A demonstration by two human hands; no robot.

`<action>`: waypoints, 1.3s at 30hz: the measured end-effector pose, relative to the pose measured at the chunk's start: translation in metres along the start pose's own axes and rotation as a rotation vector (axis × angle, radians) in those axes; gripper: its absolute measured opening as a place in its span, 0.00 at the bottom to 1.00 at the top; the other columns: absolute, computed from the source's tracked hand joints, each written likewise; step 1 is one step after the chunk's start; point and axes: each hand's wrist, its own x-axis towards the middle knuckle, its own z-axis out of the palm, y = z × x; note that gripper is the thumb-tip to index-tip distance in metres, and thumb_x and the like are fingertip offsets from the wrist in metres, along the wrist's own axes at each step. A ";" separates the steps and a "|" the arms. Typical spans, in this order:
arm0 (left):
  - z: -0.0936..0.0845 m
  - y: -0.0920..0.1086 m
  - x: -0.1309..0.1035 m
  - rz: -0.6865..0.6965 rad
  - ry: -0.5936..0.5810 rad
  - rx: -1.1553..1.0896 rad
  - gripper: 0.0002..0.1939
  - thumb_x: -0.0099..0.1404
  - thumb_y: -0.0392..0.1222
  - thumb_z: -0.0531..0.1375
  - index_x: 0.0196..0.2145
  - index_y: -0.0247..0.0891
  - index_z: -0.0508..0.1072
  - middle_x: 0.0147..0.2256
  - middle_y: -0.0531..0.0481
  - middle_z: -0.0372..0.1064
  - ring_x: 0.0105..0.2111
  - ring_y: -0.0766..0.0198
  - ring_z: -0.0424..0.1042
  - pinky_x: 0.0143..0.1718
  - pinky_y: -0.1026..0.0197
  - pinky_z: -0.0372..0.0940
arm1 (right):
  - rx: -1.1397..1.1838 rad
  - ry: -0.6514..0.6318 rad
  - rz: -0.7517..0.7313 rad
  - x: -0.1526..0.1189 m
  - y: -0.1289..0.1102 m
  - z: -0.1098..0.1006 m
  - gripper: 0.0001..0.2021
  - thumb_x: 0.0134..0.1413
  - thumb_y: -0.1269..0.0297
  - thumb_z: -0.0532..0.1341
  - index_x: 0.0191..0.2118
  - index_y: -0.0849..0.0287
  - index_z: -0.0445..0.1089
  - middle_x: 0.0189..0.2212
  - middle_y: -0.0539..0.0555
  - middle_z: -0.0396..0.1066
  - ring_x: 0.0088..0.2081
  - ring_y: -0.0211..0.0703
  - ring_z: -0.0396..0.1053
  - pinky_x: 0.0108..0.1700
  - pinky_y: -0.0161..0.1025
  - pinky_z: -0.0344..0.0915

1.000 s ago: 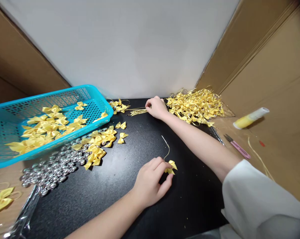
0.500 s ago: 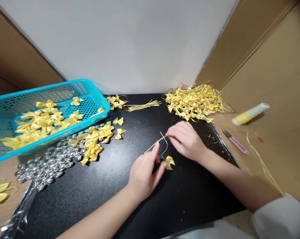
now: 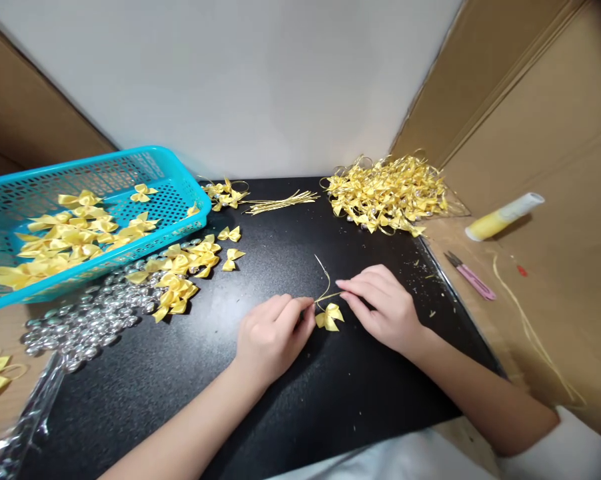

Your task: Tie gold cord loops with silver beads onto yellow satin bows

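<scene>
Between my hands runs a short gold cord (image 3: 329, 296), pinched at its left part by my left hand (image 3: 279, 333) and at its right end by my right hand (image 3: 382, 308). Just below the cord is a yellow ribbon bow (image 3: 330, 318), close to my left fingertips. A thin strand with a needle (image 3: 322, 265) curves up from beside the bow and points away from me. My left thumb and index finger are closed together, so the cord's left end is hidden. The right thumb and index finger press on the cord's tip.
On the left stands a blue basket (image 3: 180, 223) of yellow bows. Beside it lie silver beads (image 3: 88, 327) and loose bows (image 3: 176, 293). At the back are gold cords (image 3: 283, 201) and a heap of finished bows (image 3: 388, 193). Pink snips (image 3: 473, 280) and a tube (image 3: 504, 217) lie right.
My left fingers have closed in on the cord, and the left hand no longer points outward. My right hand moved slightly down and now pulls level with the left. The needle strand shifted left.
</scene>
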 end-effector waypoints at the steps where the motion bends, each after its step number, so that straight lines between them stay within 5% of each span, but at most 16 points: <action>1: -0.001 0.000 0.001 0.003 0.005 0.006 0.06 0.63 0.35 0.59 0.29 0.35 0.73 0.18 0.55 0.65 0.19 0.69 0.64 0.22 0.66 0.59 | -0.021 -0.009 0.018 -0.001 0.001 0.000 0.12 0.58 0.73 0.59 0.45 0.52 0.75 0.32 0.54 0.76 0.35 0.46 0.69 0.39 0.47 0.65; 6: -0.002 -0.002 0.005 0.039 0.052 0.046 0.08 0.62 0.33 0.60 0.25 0.36 0.69 0.19 0.53 0.62 0.22 0.65 0.59 0.26 0.62 0.58 | -0.158 -0.043 0.021 -0.001 0.005 0.001 0.06 0.57 0.69 0.61 0.34 0.55 0.76 0.29 0.54 0.74 0.34 0.45 0.66 0.38 0.45 0.62; 9: -0.003 -0.002 0.004 -0.024 0.063 -0.039 0.05 0.63 0.32 0.59 0.28 0.37 0.70 0.23 0.51 0.66 0.25 0.65 0.61 0.29 0.62 0.59 | -0.042 -0.045 0.089 0.000 0.002 0.001 0.07 0.57 0.71 0.60 0.32 0.57 0.75 0.24 0.53 0.71 0.30 0.43 0.65 0.35 0.42 0.63; 15: 0.000 0.012 0.001 -0.641 -0.109 -0.795 0.10 0.68 0.42 0.55 0.30 0.37 0.66 0.20 0.57 0.60 0.19 0.70 0.59 0.22 0.68 0.56 | 0.581 -0.083 0.607 -0.002 -0.014 0.006 0.04 0.54 0.65 0.61 0.30 0.57 0.70 0.19 0.47 0.65 0.21 0.36 0.63 0.24 0.34 0.62; 18: 0.004 0.019 0.002 -0.814 -0.134 -1.030 0.12 0.68 0.47 0.55 0.31 0.37 0.65 0.20 0.58 0.57 0.20 0.71 0.57 0.23 0.68 0.56 | 0.685 -0.091 0.618 -0.003 -0.016 0.008 0.04 0.53 0.64 0.63 0.30 0.56 0.73 0.24 0.49 0.67 0.26 0.38 0.66 0.29 0.36 0.65; 24: 0.007 0.019 -0.002 -0.832 -0.096 -0.931 0.11 0.66 0.47 0.58 0.32 0.36 0.70 0.21 0.58 0.55 0.21 0.70 0.54 0.24 0.67 0.53 | 0.486 -0.067 0.535 -0.002 -0.015 0.005 0.04 0.51 0.66 0.64 0.31 0.54 0.78 0.22 0.48 0.62 0.25 0.37 0.62 0.28 0.36 0.62; 39: 0.008 0.024 0.002 -0.891 -0.118 -1.220 0.07 0.65 0.43 0.58 0.34 0.37 0.65 0.23 0.56 0.66 0.23 0.70 0.63 0.25 0.68 0.58 | 0.925 -0.039 0.867 -0.006 -0.029 0.013 0.14 0.41 0.58 0.72 0.27 0.58 0.67 0.22 0.49 0.72 0.25 0.38 0.72 0.31 0.37 0.72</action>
